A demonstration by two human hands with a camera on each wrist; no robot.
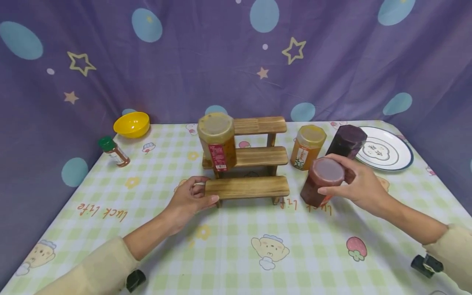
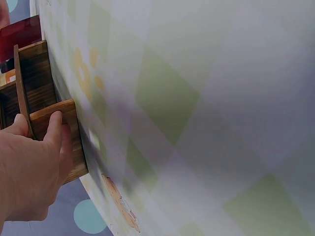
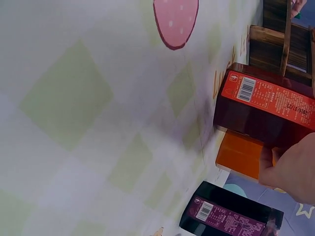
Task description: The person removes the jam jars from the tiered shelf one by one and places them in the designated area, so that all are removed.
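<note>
A small three-tier wooden rack (image 1: 247, 187) stands in the middle of the table. My left hand (image 1: 189, 200) grips the left end of its lowest step, also visible in the left wrist view. On the left of the rack, apparently on the middle step, sits a jar with yellowish contents and a pink-red label (image 1: 216, 141). My right hand (image 1: 359, 182) holds a dark red jar (image 1: 318, 184) near its lid, right of the rack and slightly tilted. Whether its base touches the cloth, I cannot tell. Behind it are an orange jar (image 1: 307, 147) and a dark purple jar (image 1: 344, 141).
A white plate with a dark rim (image 1: 402, 162) lies at the back right. Towards the back left are a yellow bowl (image 1: 132, 125) and a green-capped spice bottle (image 1: 114, 152), which leans. A purple curtain (image 1: 221, 61) hangs behind the checked tablecloth (image 1: 236, 229).
</note>
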